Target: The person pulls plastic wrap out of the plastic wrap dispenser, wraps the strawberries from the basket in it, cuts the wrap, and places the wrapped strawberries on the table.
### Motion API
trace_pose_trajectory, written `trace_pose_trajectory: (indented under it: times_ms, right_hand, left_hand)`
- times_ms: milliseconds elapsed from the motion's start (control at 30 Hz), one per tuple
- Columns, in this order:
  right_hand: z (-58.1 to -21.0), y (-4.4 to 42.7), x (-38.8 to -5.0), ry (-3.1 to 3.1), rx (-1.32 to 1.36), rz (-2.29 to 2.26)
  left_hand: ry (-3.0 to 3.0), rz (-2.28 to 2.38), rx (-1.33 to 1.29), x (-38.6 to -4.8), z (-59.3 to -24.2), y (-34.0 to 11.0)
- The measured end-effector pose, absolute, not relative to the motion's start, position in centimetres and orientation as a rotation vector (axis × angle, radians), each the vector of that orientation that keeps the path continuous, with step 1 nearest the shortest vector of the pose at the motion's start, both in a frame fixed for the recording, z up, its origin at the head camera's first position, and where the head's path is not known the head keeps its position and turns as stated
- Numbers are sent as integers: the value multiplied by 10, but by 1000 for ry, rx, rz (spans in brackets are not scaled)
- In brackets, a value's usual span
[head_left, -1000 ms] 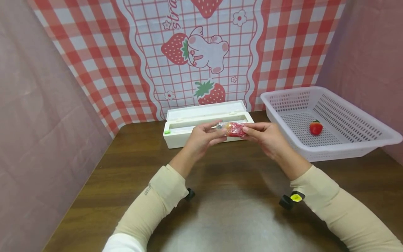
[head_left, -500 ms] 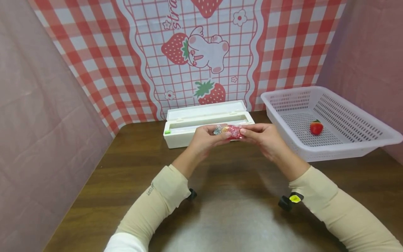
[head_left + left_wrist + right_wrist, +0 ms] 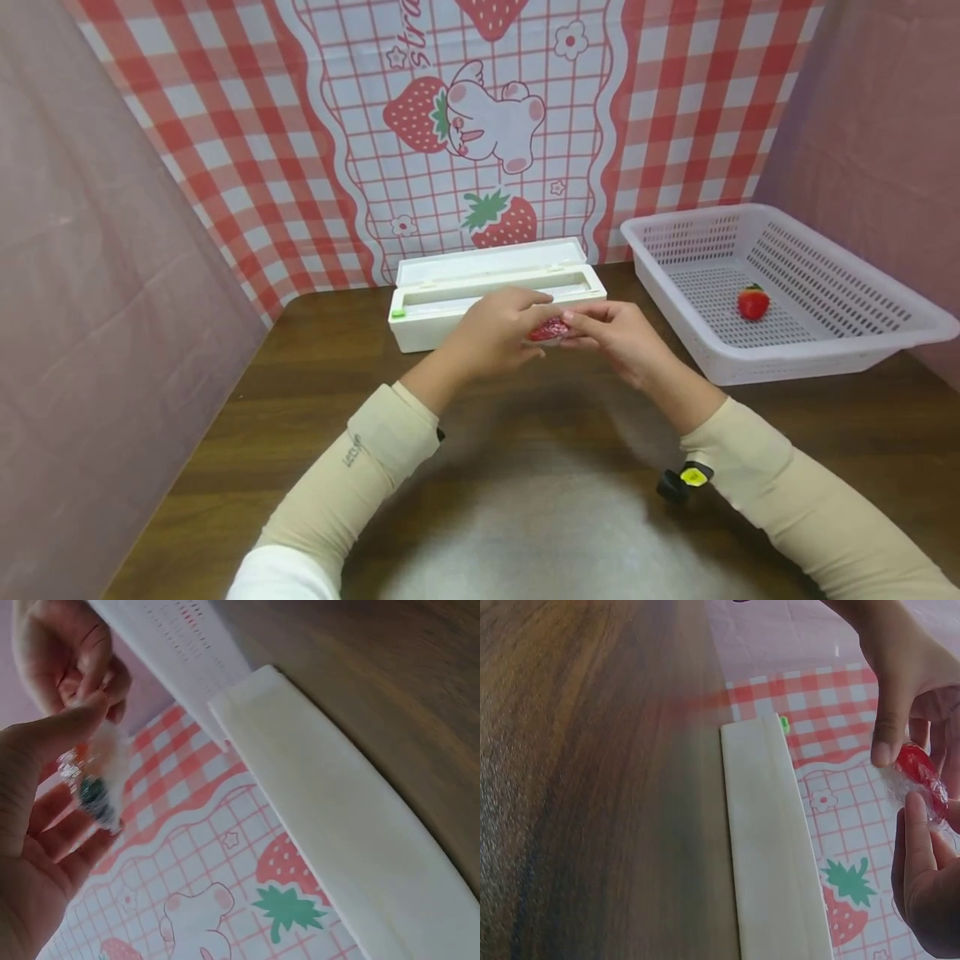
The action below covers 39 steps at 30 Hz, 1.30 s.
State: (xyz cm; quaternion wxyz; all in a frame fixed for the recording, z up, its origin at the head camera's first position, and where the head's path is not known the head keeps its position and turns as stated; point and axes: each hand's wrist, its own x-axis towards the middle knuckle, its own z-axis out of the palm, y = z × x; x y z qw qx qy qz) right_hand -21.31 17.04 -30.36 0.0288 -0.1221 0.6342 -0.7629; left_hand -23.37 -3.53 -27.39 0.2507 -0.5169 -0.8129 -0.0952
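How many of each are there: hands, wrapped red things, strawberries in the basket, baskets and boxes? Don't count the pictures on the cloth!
Left hand and right hand: 2
Wrapped red thing: 1
Strawberry in the basket: 1
Basket: 1
White box: 1
Total: 6
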Motion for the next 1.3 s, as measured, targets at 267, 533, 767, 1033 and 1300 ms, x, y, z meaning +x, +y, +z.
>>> trace_pose_trajectory:
  times_ms: [267, 533, 767, 1033, 1300]
  right_hand:
    - [-305, 169, -212, 1898, -394, -2355]
    - [-302, 174, -208, 2262, -514, -2058]
    - [-300, 185, -203, 3029, -981, -1339]
    - [-300, 189, -198, 3302, -1304, -916]
    - [-305, 193, -196, 3346, -1351, -856]
  left_hand:
    - [-2107, -186, -1361, -232, -281, -36]
    - [-2072, -183, -1343, -233, -282, -46]
    - [-2123, -179, -1316, -229, -280, -64]
    - [-2289, -195, -1272, -220, -277, -88]
    - [-2311, -186, -1176, -212, -284, -117]
